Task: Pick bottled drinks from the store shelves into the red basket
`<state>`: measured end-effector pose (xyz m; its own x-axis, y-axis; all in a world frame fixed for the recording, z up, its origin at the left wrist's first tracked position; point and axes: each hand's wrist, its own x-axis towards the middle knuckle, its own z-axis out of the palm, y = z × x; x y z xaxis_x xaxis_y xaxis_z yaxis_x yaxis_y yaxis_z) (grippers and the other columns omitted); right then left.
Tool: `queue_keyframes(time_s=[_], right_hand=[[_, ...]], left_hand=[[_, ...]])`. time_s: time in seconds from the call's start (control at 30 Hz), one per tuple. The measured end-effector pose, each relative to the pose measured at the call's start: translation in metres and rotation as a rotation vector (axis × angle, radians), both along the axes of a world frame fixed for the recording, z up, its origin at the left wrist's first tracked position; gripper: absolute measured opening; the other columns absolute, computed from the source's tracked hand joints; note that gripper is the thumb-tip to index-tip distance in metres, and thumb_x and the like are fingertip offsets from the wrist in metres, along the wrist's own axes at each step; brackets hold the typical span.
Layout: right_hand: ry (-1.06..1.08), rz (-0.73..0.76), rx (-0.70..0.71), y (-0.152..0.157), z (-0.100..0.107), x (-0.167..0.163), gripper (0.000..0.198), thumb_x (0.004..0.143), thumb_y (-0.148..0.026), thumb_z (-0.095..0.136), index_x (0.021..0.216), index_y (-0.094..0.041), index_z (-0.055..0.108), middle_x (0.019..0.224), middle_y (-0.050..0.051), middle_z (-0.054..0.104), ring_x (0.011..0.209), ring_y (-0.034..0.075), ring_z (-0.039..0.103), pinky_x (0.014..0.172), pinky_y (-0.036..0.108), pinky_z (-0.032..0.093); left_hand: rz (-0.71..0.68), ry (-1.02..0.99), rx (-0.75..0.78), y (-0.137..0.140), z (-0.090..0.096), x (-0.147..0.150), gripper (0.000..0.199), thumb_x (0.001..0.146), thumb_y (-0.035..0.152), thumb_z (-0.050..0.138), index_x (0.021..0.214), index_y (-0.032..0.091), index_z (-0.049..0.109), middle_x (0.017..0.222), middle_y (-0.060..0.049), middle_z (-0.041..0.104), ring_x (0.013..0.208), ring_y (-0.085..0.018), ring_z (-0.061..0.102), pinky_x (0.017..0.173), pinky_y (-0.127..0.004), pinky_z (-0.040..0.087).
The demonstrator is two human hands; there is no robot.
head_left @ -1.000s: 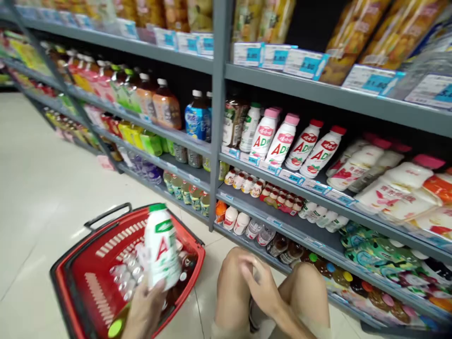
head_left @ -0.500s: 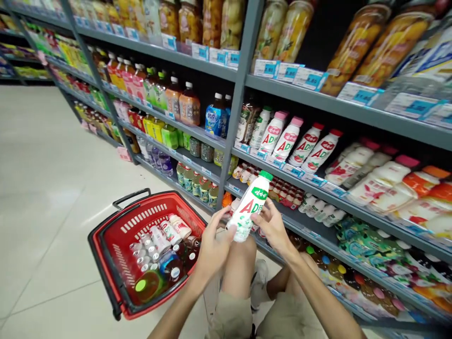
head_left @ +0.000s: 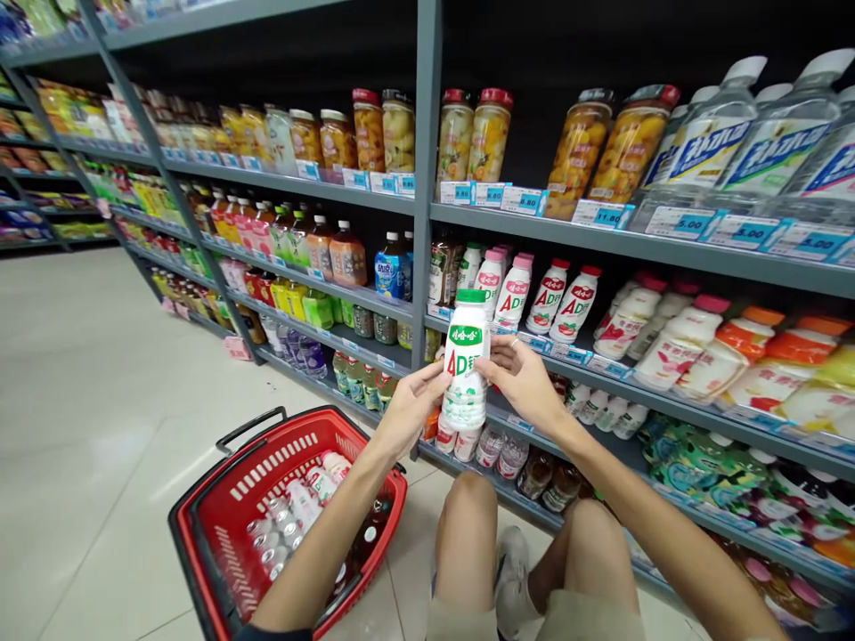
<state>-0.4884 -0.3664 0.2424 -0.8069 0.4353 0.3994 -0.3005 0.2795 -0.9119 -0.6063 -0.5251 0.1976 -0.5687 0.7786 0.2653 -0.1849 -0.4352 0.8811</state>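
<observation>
Upright in front of the shelves is a white milk drink bottle (head_left: 466, 356) with a green cap and green label print, its front turned toward me. My left hand (head_left: 411, 405) grips its left side, thumb near the lettering. On the other side, my right hand (head_left: 525, 383) pinches it with thumb and fingers; a ring shows on one finger. Just behind the bottle, similar white bottles with pink caps (head_left: 513, 289) and red caps (head_left: 575, 304) stand on the shelf.
A red shopping basket (head_left: 231, 499) with several bottles in it sits on the floor at left, partly covered by my left forearm. Shelf edges (head_left: 641, 233) with price tags run across the front. Jars of fruit (head_left: 491, 133) and large clear bottles (head_left: 721, 133) stand higher up.
The bottle has gone from tilted to upright, raised by both hands toward the shelf of similar bottles. My view has tipped up, showing more of the upper shelves.
</observation>
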Motion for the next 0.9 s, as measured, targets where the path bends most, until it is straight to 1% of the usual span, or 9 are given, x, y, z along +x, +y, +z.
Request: queue_keyframes(time_s=[0.13,0.23,0.3,0.37,0.47,0.53,0.63,0.77,0.9], right_hand=[[-0.019,0.072,0.01,0.001,-0.005,-0.003,0.048,0.084,-0.045,0.089,0.12,-0.023,0.064,0.129,0.009,0.075,0.118,0.025,0.072,0.104,0.041,0.06],[0.01,0.028,0.093,0.01,0.018,-0.016,0.055,0.085,-0.043,0.088,0.131,-0.024,0.063,0.141,0.01,0.07,0.123,0.026,0.071,0.106,0.042,0.06],[0.059,-0.028,0.245,0.019,0.046,-0.03,0.056,0.087,-0.042,0.086,0.135,-0.024,0.064,0.142,0.01,0.07,0.121,0.026,0.071,0.102,0.043,0.062],[0.109,-0.064,0.439,0.03,0.077,-0.049,0.047,0.09,-0.042,0.081,0.13,-0.021,0.067,0.133,0.01,0.074,0.115,0.027,0.073,0.099,0.044,0.062],[0.163,-0.144,0.663,0.045,0.112,-0.081,0.038,0.093,-0.043,0.077,0.121,-0.018,0.07,0.122,0.011,0.078,0.108,0.029,0.073,0.098,0.047,0.06],[0.185,-0.201,0.751,0.054,0.122,-0.101,0.039,0.093,-0.045,0.076,0.12,-0.017,0.068,0.12,0.012,0.078,0.107,0.03,0.072,0.099,0.049,0.059],[0.2,-0.227,0.855,0.065,0.123,-0.128,0.04,0.095,-0.046,0.073,0.12,-0.016,0.066,0.119,0.014,0.076,0.107,0.03,0.069,0.101,0.049,0.056],[0.173,-0.238,0.958,0.077,0.112,-0.148,0.037,0.097,-0.039,0.071,0.124,-0.015,0.063,0.124,0.016,0.072,0.112,0.031,0.065,0.103,0.049,0.053],[0.097,-0.248,0.998,0.086,0.098,-0.159,0.039,0.095,-0.03,0.073,0.128,-0.016,0.061,0.125,0.015,0.07,0.114,0.03,0.064,0.105,0.046,0.052]], left_hand=[[0.11,0.164,0.008,0.01,-0.013,-0.008,0.069,0.082,0.046,0.09,0.14,0.013,0.072,0.141,-0.016,0.073,0.129,-0.033,0.07,0.114,-0.044,0.055],[0.19,0.316,0.038,0.025,-0.01,-0.024,0.069,0.088,0.045,0.085,0.147,0.015,0.067,0.148,-0.014,0.069,0.134,-0.033,0.067,0.118,-0.045,0.052],[0.222,0.436,0.073,0.038,0.003,-0.043,0.067,0.092,0.044,0.081,0.15,0.016,0.064,0.151,-0.013,0.067,0.136,-0.032,0.066,0.12,-0.046,0.051],[0.265,0.574,0.101,0.053,0.022,-0.066,0.062,0.095,0.044,0.077,0.149,0.017,0.065,0.151,-0.013,0.067,0.138,-0.032,0.065,0.12,-0.047,0.051],[0.485,0.783,0.09,0.077,0.048,-0.104,0.053,0.094,0.043,0.078,0.142,0.02,0.071,0.149,-0.013,0.067,0.138,-0.032,0.063,0.118,-0.046,0.052],[0.639,0.839,0.082,0.095,0.058,-0.124,0.05,0.093,0.042,0.08,0.137,0.02,0.073,0.141,-0.014,0.069,0.129,-0.03,0.068,0.11,-0.044,0.059],[0.689,0.792,0.099,0.12,0.057,-0.144,0.046,0.095,0.04,0.076,0.135,0.017,0.072,0.129,-0.014,0.073,0.117,-0.028,0.073,0.099,-0.041,0.064],[0.698,0.722,0.102,0.141,0.043,-0.154,0.043,0.097,0.036,0.072,0.135,0.015,0.071,0.132,-0.015,0.073,0.122,-0.029,0.072,0.101,-0.04,0.064],[0.688,0.717,0.082,0.147,0.026,-0.159,0.043,0.098,0.031,0.07,0.138,0.014,0.07,0.135,-0.017,0.072,0.124,-0.029,0.071,0.099,-0.038,0.063]])
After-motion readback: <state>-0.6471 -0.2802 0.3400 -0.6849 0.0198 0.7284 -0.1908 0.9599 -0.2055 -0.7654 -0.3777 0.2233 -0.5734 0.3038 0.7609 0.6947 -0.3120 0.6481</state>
